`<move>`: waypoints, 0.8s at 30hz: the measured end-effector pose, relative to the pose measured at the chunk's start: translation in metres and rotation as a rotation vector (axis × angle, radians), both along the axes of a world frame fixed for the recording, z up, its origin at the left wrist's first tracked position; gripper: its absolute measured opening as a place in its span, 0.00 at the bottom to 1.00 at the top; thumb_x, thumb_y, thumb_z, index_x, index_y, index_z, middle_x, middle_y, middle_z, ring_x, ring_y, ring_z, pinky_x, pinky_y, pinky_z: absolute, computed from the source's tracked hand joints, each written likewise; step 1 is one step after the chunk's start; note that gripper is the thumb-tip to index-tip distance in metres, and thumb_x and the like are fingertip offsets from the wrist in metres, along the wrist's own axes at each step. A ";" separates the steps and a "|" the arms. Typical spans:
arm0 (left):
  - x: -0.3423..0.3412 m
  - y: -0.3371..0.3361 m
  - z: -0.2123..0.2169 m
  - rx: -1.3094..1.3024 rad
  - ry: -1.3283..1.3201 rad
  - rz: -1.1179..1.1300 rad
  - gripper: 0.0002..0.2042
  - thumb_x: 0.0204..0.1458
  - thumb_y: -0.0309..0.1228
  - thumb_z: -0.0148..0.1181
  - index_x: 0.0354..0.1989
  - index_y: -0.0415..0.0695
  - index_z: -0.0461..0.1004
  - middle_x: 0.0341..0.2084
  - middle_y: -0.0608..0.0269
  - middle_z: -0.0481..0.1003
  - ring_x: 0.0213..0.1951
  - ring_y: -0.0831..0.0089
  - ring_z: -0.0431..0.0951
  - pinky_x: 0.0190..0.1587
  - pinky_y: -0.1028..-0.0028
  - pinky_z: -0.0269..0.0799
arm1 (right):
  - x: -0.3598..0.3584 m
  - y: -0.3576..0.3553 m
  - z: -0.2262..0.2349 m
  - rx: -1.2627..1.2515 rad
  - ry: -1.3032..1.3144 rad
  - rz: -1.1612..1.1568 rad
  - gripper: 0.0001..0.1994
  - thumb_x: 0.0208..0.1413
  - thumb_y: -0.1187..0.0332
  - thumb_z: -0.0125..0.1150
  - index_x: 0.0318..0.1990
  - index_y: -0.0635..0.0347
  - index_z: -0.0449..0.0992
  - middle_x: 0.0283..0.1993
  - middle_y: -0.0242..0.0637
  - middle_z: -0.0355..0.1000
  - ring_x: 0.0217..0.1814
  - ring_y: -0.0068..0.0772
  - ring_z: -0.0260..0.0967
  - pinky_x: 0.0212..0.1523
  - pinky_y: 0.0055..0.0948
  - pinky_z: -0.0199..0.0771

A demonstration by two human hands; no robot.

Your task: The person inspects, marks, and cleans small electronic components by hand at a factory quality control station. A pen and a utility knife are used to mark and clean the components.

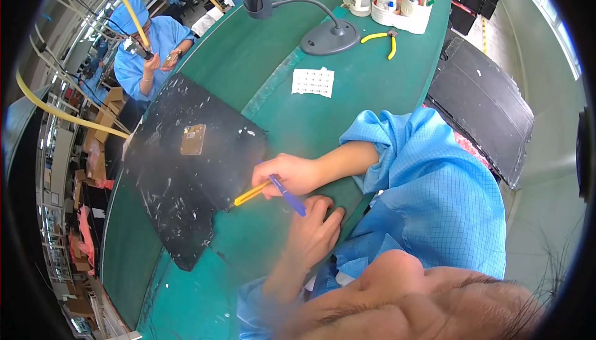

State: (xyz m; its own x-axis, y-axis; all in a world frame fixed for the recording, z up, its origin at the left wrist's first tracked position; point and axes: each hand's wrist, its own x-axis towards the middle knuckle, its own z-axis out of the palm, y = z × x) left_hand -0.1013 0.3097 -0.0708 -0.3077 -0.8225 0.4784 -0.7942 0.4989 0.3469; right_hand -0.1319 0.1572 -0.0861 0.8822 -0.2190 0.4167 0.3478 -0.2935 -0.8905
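My right hand (288,174) is closed around a slim yellow tool (251,193) with a dark slot, which looks like a utility knife. Its tip points left, to the edge of a worn black mat (180,197). A blue-purple pen-like thing (289,197) sticks out below the same hand, toward my left hand; whether it is gripped too I cannot tell. My left hand (316,225) lies on the green table near its edge, fingers bent and slightly apart, with nothing visible in it. On the mat lies a small flat brownish square piece (193,139) with a pale label.
On the green table (261,234) are a label sheet (313,82), a scanner stand (330,36), yellow-handled pliers (383,39), and a white holder (403,16) with bottles and pens. Across the table, a co-worker in blue (149,54) handles small parts. A black panel (478,98) stands at right.
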 end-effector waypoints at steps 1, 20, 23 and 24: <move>0.000 0.001 0.000 0.002 0.005 0.001 0.11 0.36 0.23 0.62 0.33 0.46 0.75 0.32 0.59 0.68 0.35 0.57 0.72 0.34 0.61 0.68 | 0.000 0.001 0.000 0.002 0.000 -0.002 0.08 0.50 0.76 0.58 0.39 0.61 0.71 0.28 0.36 0.75 0.29 0.28 0.72 0.30 0.30 0.71; 0.002 0.004 0.002 0.054 0.015 0.012 0.12 0.36 0.24 0.62 0.34 0.47 0.76 0.34 0.58 0.68 0.37 0.56 0.70 0.35 0.62 0.67 | 0.000 0.004 0.002 -0.008 -0.002 -0.022 0.11 0.47 0.76 0.59 0.40 0.62 0.71 0.29 0.36 0.73 0.29 0.28 0.71 0.29 0.30 0.70; 0.002 0.004 0.001 0.065 0.009 0.011 0.12 0.37 0.24 0.62 0.34 0.46 0.77 0.34 0.58 0.68 0.37 0.56 0.70 0.34 0.62 0.67 | 0.000 0.003 0.000 0.017 -0.005 -0.005 0.09 0.48 0.75 0.59 0.39 0.62 0.71 0.29 0.36 0.73 0.29 0.28 0.71 0.29 0.30 0.70; 0.002 0.003 0.002 0.064 0.012 0.008 0.12 0.37 0.24 0.62 0.34 0.46 0.77 0.34 0.58 0.68 0.37 0.56 0.70 0.34 0.62 0.66 | 0.000 0.002 0.000 0.039 -0.011 0.009 0.08 0.50 0.75 0.58 0.39 0.62 0.71 0.28 0.36 0.73 0.28 0.28 0.71 0.28 0.30 0.70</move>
